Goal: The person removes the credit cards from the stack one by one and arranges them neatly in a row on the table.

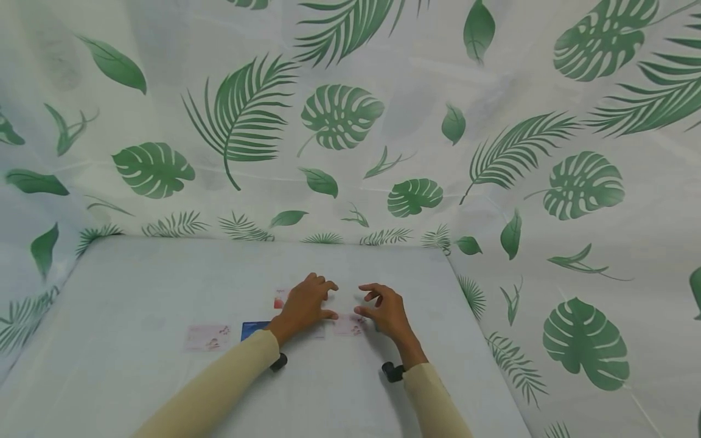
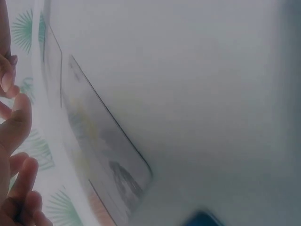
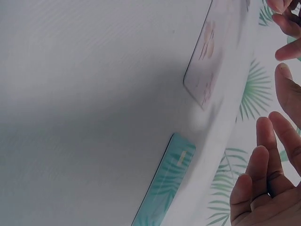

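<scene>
My left hand [image 1: 305, 302] hovers over several flat cards, its fingers loosely bent and apart from the thumb. Facing it, my right hand [image 1: 390, 312] is held in the same loose way, with a gap between the two hands. Neither hand shows anything in its grasp. A pale card with pinkish figures [image 1: 348, 326] lies below the gap. Under the left wrist a blue card [image 1: 254, 329] is partly covered, and a red-and-white card [image 1: 280, 298] peeks out behind that hand. In the right wrist view, a teal card [image 3: 165, 181] lies near the right hand.
Another pale pinkish card [image 1: 208, 338] lies farther left on the white tabletop [image 1: 137, 292]. Leaf-printed sheeting [image 1: 339, 170] hangs behind the table and along its sides. Small black devices are strapped at both wrists.
</scene>
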Available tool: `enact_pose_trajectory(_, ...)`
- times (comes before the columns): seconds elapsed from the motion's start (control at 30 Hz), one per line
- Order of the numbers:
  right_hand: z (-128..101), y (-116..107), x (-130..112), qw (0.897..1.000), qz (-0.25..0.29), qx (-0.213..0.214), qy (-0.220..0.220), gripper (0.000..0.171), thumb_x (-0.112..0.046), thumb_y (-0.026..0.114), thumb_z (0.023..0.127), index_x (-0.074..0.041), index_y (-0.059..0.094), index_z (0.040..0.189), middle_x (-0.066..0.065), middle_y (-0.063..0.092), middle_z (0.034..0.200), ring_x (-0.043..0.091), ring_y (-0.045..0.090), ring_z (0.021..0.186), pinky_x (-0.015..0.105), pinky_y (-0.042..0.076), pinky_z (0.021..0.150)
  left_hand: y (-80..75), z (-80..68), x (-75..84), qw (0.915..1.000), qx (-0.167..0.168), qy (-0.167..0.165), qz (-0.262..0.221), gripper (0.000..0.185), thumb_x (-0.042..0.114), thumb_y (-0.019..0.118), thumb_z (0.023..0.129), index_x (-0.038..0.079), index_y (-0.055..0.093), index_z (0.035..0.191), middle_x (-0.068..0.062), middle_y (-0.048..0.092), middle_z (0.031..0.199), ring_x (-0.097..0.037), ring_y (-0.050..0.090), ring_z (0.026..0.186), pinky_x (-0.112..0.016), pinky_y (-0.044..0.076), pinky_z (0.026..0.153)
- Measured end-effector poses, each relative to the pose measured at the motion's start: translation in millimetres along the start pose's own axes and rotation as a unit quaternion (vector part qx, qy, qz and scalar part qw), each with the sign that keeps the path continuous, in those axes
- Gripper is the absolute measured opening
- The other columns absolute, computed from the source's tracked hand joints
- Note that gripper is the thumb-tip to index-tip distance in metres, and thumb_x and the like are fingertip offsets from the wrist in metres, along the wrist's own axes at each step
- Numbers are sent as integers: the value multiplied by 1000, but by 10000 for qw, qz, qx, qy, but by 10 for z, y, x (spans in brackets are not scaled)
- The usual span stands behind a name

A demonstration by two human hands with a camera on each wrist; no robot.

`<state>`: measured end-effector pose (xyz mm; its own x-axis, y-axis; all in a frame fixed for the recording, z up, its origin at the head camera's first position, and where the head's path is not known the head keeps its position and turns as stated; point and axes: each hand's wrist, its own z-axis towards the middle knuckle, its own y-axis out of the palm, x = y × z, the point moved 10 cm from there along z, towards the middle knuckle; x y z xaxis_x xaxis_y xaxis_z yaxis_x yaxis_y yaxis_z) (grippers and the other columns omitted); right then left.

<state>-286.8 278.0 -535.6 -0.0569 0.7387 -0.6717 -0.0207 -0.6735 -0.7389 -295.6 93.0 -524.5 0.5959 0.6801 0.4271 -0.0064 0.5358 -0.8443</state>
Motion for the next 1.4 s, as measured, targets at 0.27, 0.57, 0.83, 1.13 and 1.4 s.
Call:
enact_pose_trajectory(0.27, 37, 119, -98, 9998, 79, -36, -163, 50, -21, 93, 82, -18, 75, 128, 6, 72, 102, 24, 57, 91, 34, 45, 78, -96, -117, -186, 9998, 57, -165, 135, 64, 45, 97, 72, 17, 74, 125, 3, 67, 92, -13, 56, 88, -29, 55, 77)
enact_pose_trajectory(0.57, 80, 266, -204, 9997, 94, -206, -127, 51, -23, 93, 82, -20, 75, 129, 7, 72, 104, 20, 54, 89, 35, 45, 80, -231, -230, -348, 9991, 137, -292, 287, 64, 43, 99, 71, 15, 75, 123, 2, 66, 91, -16, 55, 88, -33, 56, 78)
enact_pose_trajectory(0.83, 148, 381, -272, 9993, 136, -334, -57, 50, -23, 93, 83, -23, 74, 129, 7, 72, 105, 20, 55, 92, 36, 45, 82, -314, -280, -516, 9980, -37, -561, 295, 62, 38, 98, 75, 12, 74, 127, -6, 73, 107, -23, 59, 99, -39, 58, 87)
enact_pose_trajectory(1.13, 196, 477, -316, 9991, 185, -385, -23, 49, -24, 93, 82, -24, 75, 128, 1, 70, 101, 19, 54, 92, 34, 45, 81, -403, -375, -689, 9960, -38, -796, 414, 58, 37, 96, 77, 14, 75, 126, -4, 72, 100, -20, 57, 94, -36, 59, 83)
enact_pose_trajectory(1.4, 222, 594, -392, 9989, 134, -441, -64, 50, -20, 93, 82, -21, 75, 128, 2, 71, 101, 19, 55, 91, 34, 46, 82, -410, -479, -842, 9942, -144, -965, 451, 59, 37, 97, 76, 13, 75, 125, -2, 70, 96, -19, 55, 92, -35, 55, 80)
